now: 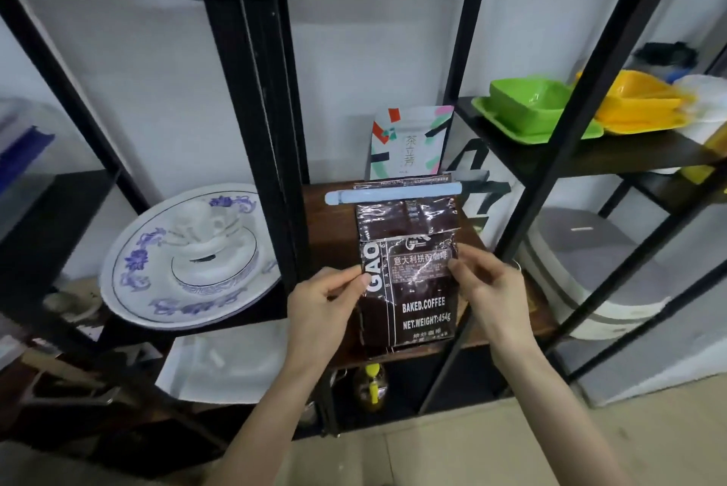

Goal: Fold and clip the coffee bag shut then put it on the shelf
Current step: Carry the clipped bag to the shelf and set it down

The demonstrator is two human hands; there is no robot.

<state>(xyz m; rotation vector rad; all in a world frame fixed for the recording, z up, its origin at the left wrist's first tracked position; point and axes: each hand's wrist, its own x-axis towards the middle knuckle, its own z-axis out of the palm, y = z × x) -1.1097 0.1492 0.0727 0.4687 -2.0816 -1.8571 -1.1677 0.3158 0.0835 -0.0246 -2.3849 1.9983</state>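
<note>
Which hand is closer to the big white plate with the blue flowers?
Left. The left hand holds the coffee bag's left edge, right beside the plate. The right hand holds the bag's right edge, with the bag between it and the plate.

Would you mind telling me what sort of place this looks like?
Probably a kitchen storage or pantry corner: black metal shelving holds a blue-patterned plate, green and yellow trays, and a tea pouch.

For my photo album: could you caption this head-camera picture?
Both hands, left and right, stand the clipped coffee bag upright on the wooden shelf.
</note>
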